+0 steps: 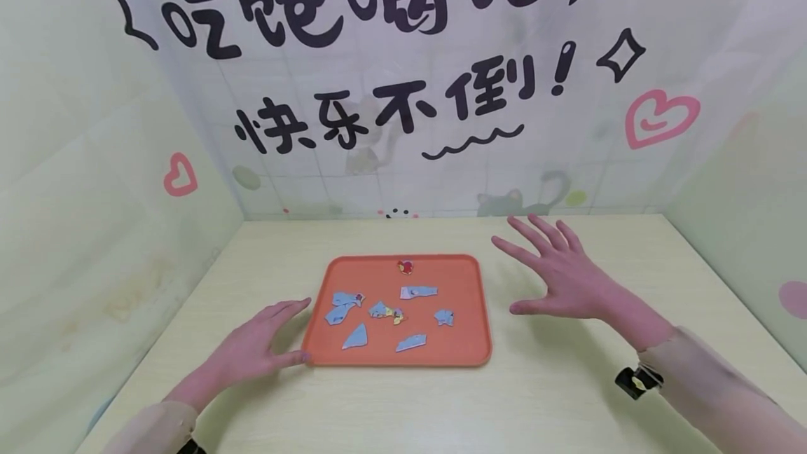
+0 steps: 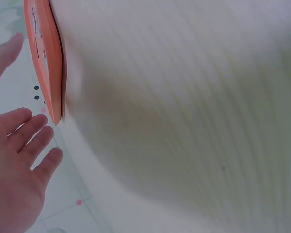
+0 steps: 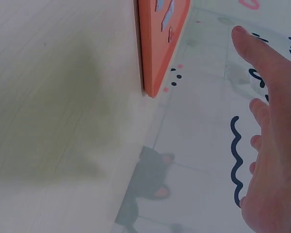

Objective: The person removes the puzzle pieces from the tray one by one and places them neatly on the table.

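Observation:
An orange tray (image 1: 450, 345) lies on the table with several torn-looking light blue paper pieces spread in it. One triangular blue piece (image 1: 356, 336) is near its front left, and a small red and yellow piece (image 1: 406, 267) sits by the back rim. At the tray's left edge is my left hand (image 1: 252, 345), fingers extended and thumb apart, fingertips right by the rim. My right hand (image 1: 557, 272) hovers to the right of the tray with its fingers spread. Both palms hold nothing, and the left wrist view shows the left hand (image 2: 22, 165) with loosely bent fingers.
The pale wooden table (image 1: 429, 412) runs back to a printed cloth wall (image 1: 391, 181) with black lettering. Cloth panels also stand at the left and right sides. A black strap device (image 1: 639, 380) is on the right wrist.

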{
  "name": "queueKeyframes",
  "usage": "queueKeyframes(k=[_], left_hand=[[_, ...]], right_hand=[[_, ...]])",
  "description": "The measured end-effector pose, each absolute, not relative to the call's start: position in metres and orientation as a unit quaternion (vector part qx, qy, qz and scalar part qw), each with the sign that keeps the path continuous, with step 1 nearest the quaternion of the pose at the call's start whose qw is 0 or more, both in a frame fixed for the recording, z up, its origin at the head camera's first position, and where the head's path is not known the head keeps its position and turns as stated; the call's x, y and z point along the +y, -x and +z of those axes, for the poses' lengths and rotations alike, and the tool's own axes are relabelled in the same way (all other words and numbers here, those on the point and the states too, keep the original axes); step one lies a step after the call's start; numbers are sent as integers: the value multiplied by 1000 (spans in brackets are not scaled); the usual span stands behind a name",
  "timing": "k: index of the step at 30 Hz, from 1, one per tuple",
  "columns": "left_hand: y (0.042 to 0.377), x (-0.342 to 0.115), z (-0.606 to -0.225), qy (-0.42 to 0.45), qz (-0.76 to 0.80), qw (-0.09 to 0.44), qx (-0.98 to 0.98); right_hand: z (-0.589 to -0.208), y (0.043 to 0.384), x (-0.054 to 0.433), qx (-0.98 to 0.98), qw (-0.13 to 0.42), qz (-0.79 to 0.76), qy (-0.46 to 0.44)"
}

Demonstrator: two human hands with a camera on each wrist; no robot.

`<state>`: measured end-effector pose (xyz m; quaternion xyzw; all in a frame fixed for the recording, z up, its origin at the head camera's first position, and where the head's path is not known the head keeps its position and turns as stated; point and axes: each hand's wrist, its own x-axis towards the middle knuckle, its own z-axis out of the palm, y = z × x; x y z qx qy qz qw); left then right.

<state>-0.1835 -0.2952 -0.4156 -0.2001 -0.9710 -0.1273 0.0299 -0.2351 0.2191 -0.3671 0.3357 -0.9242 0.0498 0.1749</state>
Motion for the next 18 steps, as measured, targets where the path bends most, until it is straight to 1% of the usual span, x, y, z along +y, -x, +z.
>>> queueKeyframes(k=[3,11,18], left_hand=[[184,-293,-418,202,-156,27,-966],[186,-289,-419,197,-239,-5,-951],[185,-286,-421,167,-309,-35,-936]], right_hand=[[-367,235,215,-923,171,53,-340],[-368,238,201,-916,170,61,-359],[-370,243,184,-915,151,65,-368]])
